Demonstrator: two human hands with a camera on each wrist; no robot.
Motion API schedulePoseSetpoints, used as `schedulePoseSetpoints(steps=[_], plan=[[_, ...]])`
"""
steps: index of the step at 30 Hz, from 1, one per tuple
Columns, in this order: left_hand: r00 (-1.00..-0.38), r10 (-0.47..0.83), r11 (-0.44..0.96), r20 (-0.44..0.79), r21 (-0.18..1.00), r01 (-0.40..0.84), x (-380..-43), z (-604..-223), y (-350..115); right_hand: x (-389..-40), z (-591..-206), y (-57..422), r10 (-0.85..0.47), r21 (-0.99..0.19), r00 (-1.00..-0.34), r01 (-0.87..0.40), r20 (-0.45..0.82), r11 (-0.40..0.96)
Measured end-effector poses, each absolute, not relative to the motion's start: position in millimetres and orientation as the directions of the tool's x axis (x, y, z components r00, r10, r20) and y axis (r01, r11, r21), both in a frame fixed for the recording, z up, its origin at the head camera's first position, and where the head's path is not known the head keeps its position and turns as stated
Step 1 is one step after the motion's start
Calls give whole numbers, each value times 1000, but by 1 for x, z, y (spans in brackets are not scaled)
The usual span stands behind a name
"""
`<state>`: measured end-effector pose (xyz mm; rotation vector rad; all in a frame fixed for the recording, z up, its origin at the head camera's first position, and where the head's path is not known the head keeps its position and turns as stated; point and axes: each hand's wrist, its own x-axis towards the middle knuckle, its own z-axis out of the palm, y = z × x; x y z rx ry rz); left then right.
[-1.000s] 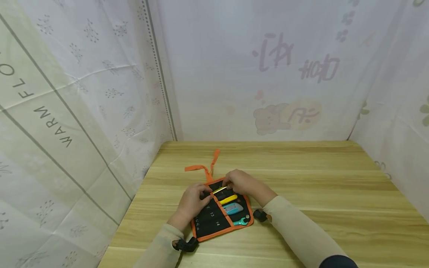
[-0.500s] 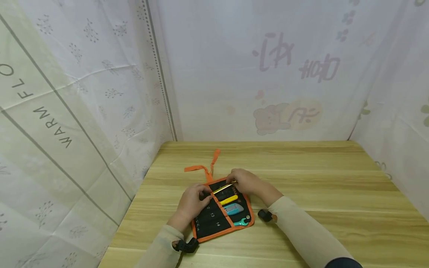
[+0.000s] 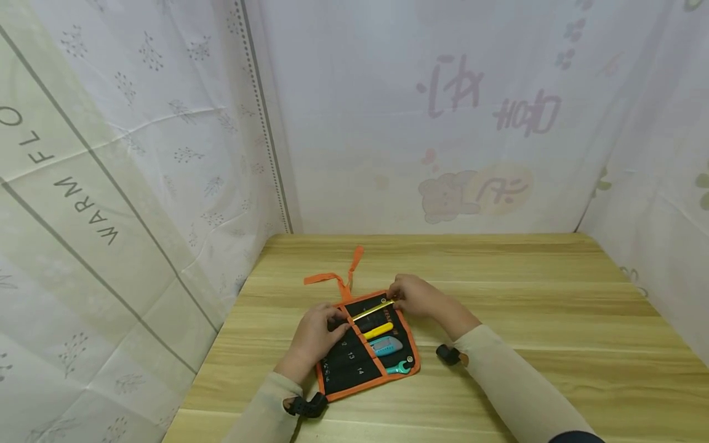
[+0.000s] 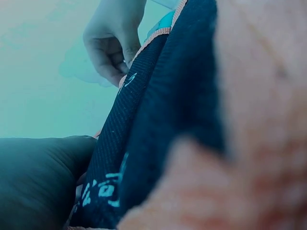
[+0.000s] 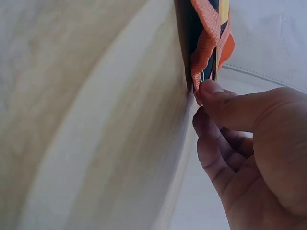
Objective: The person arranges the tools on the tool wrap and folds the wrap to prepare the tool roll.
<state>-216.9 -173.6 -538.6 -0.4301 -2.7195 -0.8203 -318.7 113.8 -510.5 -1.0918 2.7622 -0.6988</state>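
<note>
A black tool roll (image 3: 354,363) with orange edging lies unrolled on the wooden table. My left hand (image 3: 312,338) holds its upper left part, thumb and fingers close to the orange pocket edge. In the left wrist view, the black fabric (image 4: 124,124) with white lettering fills the middle. A thin, shiny gold-yellow strip (image 3: 373,310) sticks out of the top pocket; its lower end is hidden. Thumb and fingertips of my right hand (image 3: 418,296) pinch its outer end, by the roll's corner. In the right wrist view, an orange edge (image 5: 207,36) lies beside the right hand's fingertips.
Lower pockets hold a tool with a yellow handle (image 3: 379,330), a blue utility knife (image 3: 386,346) and a green wrench (image 3: 400,367). Two orange ties (image 3: 322,278) spread behind the roll. Printed curtains (image 3: 388,123) enclose the wooden table (image 3: 526,295).
My right hand has moved right, drawing the gold-yellow strip along, and more of the strip now shows outside the pocket. My left hand has stayed in place.
</note>
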Motion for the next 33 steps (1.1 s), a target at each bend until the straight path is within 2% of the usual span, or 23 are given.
schedulePoseSetpoints(steps=[10, 18, 33], plan=[[-918, 204, 795, 340, 490, 358, -217, -538, -170, -314, -505, 104, -695, -342, -712, -680, 99, 648], [-904, 211, 793, 371, 476, 380, -217, -537, -167, -302, -500, 85, -723, -346, -691, -681, 11, 646], [-886, 246, 800, 394, 433, 415, -217, -537, -167, -295, -498, 67, -746, -297, -666, -711, -6, 637]])
